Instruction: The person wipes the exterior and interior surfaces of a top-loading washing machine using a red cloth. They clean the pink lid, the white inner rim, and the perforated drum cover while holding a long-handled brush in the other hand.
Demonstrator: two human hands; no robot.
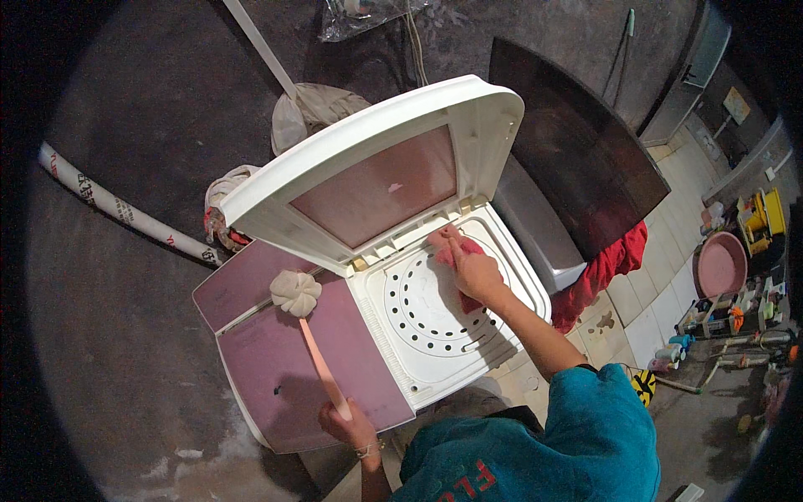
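Observation:
My right hand [478, 276] presses a red cloth [472, 301] onto the white perforated panel [433, 295] of a twin-tub washing machine, near its hinge edge. Part of the cloth is hidden under the hand. Lower left, my left hand [352, 423] grips the end of a long pink handle. This belongs to a scrubber with a round, pale, lobed head [296, 293], which lies over the machine's purple cover [301, 370]. Tilted up behind the panel stands the white lid [376, 169] with its reddish window.
Beside the machine, a dark curved panel [577, 144] stands over a red fabric [602, 276]. A white pipe [132, 213] runs along the wall at left. On the right are a pink basin [721, 265], a yellow container [762, 213] and a rack of bottles [734, 314].

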